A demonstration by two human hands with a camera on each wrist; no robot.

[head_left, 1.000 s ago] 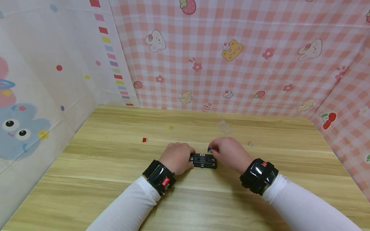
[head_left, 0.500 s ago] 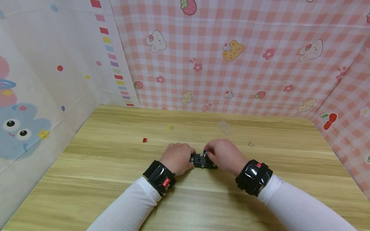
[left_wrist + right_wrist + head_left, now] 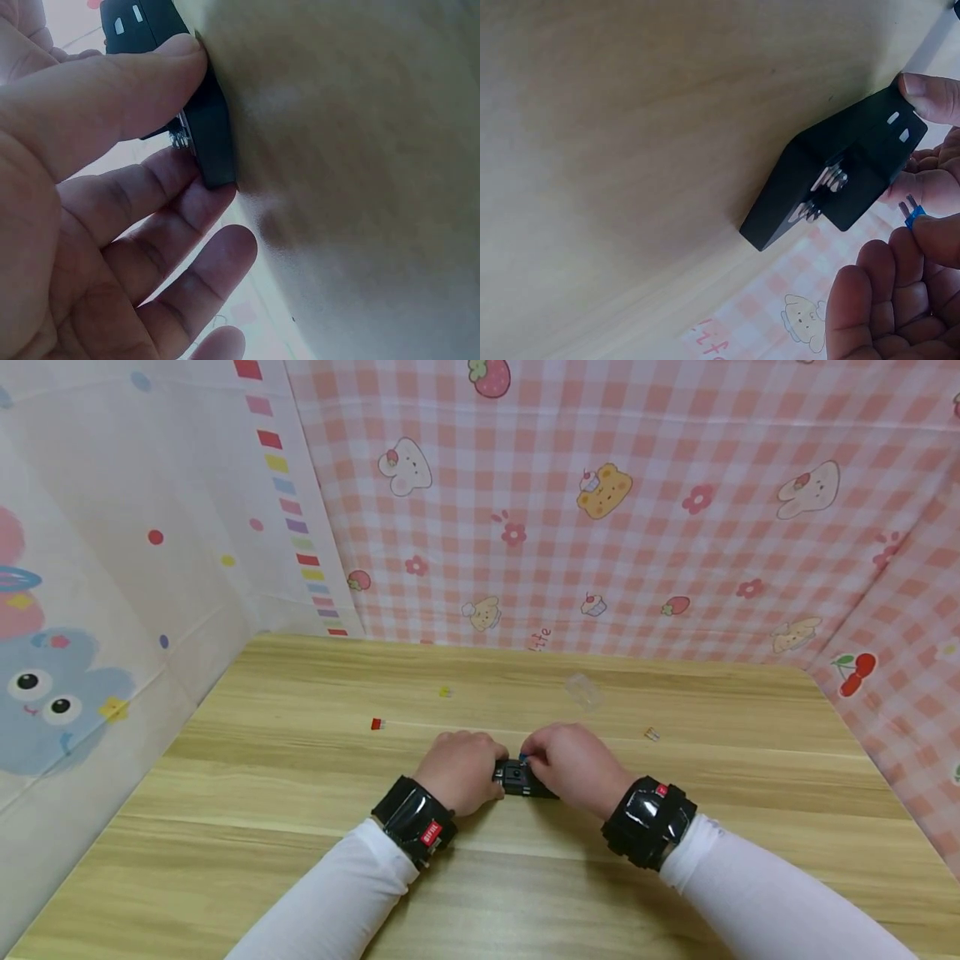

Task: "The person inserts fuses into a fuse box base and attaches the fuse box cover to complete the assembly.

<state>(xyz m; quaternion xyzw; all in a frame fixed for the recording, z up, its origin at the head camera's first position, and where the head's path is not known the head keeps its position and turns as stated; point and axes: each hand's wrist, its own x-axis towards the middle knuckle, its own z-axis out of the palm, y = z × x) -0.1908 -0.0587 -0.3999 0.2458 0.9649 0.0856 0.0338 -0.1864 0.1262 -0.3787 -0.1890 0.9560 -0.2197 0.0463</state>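
My left hand grips the left end of a black fuse holder on the wooden table. In the left wrist view its thumb presses one side of the fuse holder, with fingertips at the other side. Metal screw terminals show at the holder's end. Between thumb and index finger, my right hand pinches a small blue blade fuse. The fuse's two metal prongs stick out from the fingertips, close to the holder's far edge. The holder's right end is partly hidden by my right hand in the head view.
A red blade fuse lies at the left of the table, and a yellow one farther back. Behind my right hand are a clear plastic cover and a small pale fuse. Patterned cloth hangs along the table's back.
My right hand has moved left with the blue blade fuse, from beside the holder's right end to over its middle. The left hand and the holder have stayed nearly still.
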